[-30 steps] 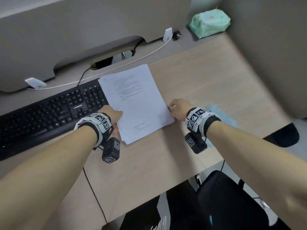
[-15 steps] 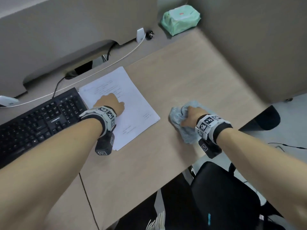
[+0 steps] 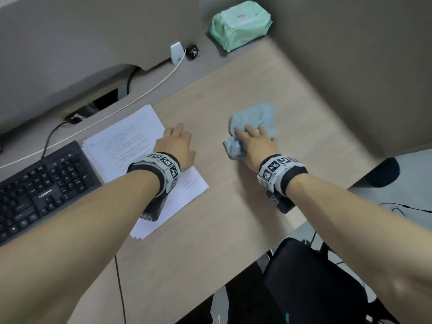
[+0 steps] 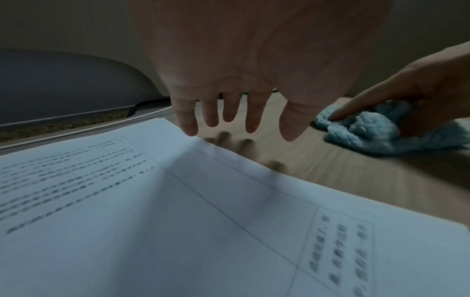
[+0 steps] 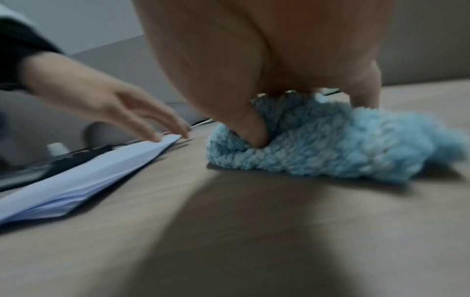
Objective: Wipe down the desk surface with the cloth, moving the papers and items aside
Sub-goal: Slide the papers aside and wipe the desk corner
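A stack of white printed papers (image 3: 126, 148) lies on the wooden desk (image 3: 233, 206), right next to the keyboard. My left hand (image 3: 177, 146) hangs over the stack's right edge. In the left wrist view its fingers (image 4: 251, 112) are straight and spread a little above the paper (image 4: 178, 221), holding nothing. A crumpled light-blue cloth (image 3: 259, 115) lies to the right on the bare wood. My right hand (image 3: 254, 143) presses on it with fingers stretched out. In the right wrist view the thumb (image 5: 251, 128) digs into a fold of the cloth (image 5: 330, 148).
A black keyboard (image 3: 42, 185) sits at the left, with a white cable (image 3: 149, 90) running behind it. A green pack of wet wipes (image 3: 240, 26) lies in the far corner. Grey partition walls close the back and right. A black chair (image 3: 315, 281) stands at the desk's front edge.
My right hand left the papers, took the cloth and pushed it farther from me across the desk. My left hand shifted from the stack's left side to its right edge.
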Motion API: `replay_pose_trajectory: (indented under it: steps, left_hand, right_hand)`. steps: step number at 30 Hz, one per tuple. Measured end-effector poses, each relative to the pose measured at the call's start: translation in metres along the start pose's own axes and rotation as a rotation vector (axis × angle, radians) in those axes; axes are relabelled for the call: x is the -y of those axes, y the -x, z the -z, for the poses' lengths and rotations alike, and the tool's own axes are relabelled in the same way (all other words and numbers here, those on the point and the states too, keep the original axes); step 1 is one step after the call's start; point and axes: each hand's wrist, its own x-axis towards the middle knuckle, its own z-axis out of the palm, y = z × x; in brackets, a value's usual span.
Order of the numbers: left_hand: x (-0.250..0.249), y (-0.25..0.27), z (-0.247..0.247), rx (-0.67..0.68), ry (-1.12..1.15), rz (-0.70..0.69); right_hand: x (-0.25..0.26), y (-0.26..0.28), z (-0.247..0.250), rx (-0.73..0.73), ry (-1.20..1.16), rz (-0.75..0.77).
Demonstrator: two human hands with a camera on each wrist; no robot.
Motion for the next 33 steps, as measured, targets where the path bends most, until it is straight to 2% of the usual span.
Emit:
replay_pose_trajectory:
  steps: [3, 5, 10, 13, 16, 19, 21, 23, 26, 28, 30, 33]
  left_hand:
    - [-0.001, -0.018, 0.000, -0.001, -0.010, 0.015]
    - [-0.001, -0.027, 0.001, 0.003, 0.001, 0.031]
    - [-0.001, -0.044, 0.011, -0.024, 0.041, 0.086]
    - [0.002, -0.058, 0.020, -0.017, 0.079, 0.140]
    - [0.001, -0.065, 0.022, 0.001, 0.114, 0.193]
    - [-0.003, -0.067, 0.024, -0.011, 0.112, 0.220]
    - [-0.002, -0.067, 0.026, 0.008, 0.113, 0.229]
    - [0.001, -0.067, 0.029, 0.009, 0.116, 0.234]
    - [0.002, -0.065, 0.033, 0.029, 0.105, 0.239]
    - [0.001, -0.065, 0.037, 0.045, 0.104, 0.247]
    - [-0.002, -0.065, 0.040, 0.050, 0.099, 0.242]
    - [-0.002, -0.067, 0.040, 0.054, 0.090, 0.249]
  right_hand:
    - [0.017, 0.011, -0.010, 0.049, 0.074, 0.184]
    - [0.001, 0.011, -0.008, 0.068, 0.096, 0.197]
    - [-0.053, -0.041, 0.031, 0.014, -0.004, -0.083]
    - [-0.047, -0.085, 0.053, -0.024, -0.043, -0.111]
    - [-0.009, -0.102, 0.058, -0.025, -0.012, 0.040]
    - [0.037, -0.089, 0.039, -0.002, 0.137, 0.291]
    - [0.037, -0.085, 0.034, 0.005, 0.197, 0.386]
    - [0.013, -0.100, 0.046, -0.014, 0.180, 0.318]
    - [-0.024, -0.140, 0.076, -0.047, 0.079, 0.062]
    - [-0.024, -0.164, 0.092, -0.052, 0.050, -0.012]
    - [-0.001, -0.171, 0.093, -0.061, 0.066, 0.072]
    - [0.047, -0.147, 0.067, 0.010, 0.129, 0.337]
